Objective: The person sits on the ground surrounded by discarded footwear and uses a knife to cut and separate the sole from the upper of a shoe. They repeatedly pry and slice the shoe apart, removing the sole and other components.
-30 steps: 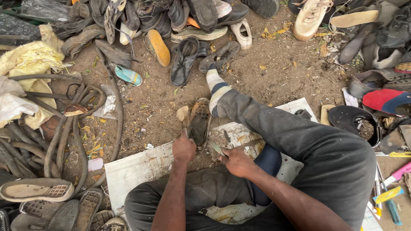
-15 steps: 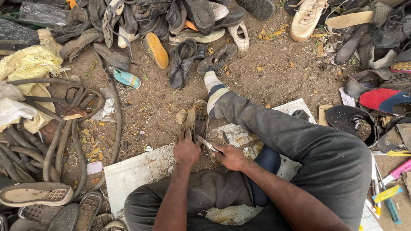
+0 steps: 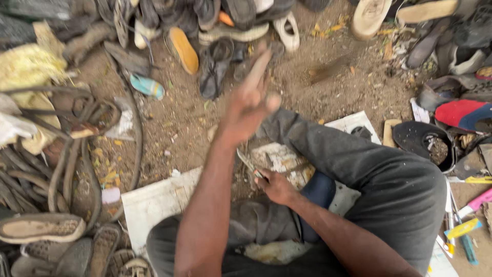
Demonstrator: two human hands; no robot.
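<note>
A thin blade (image 3: 247, 163) is gripped in the right hand (image 3: 275, 185), fingers curled round it, low over the white board (image 3: 154, 205). The left hand (image 3: 249, 110) is raised and blurred; what it pinches cannot be told. Worn shoes (image 3: 215, 64) lie far off

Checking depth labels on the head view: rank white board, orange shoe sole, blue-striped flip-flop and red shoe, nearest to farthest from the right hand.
From the right hand, which grips a small blade:
1. White board, on the ground under it, to the left.
2. Blue-striped flip-flop, upper left; orange shoe sole, top of the pile; red shoe, far right: too close to call.
</note>
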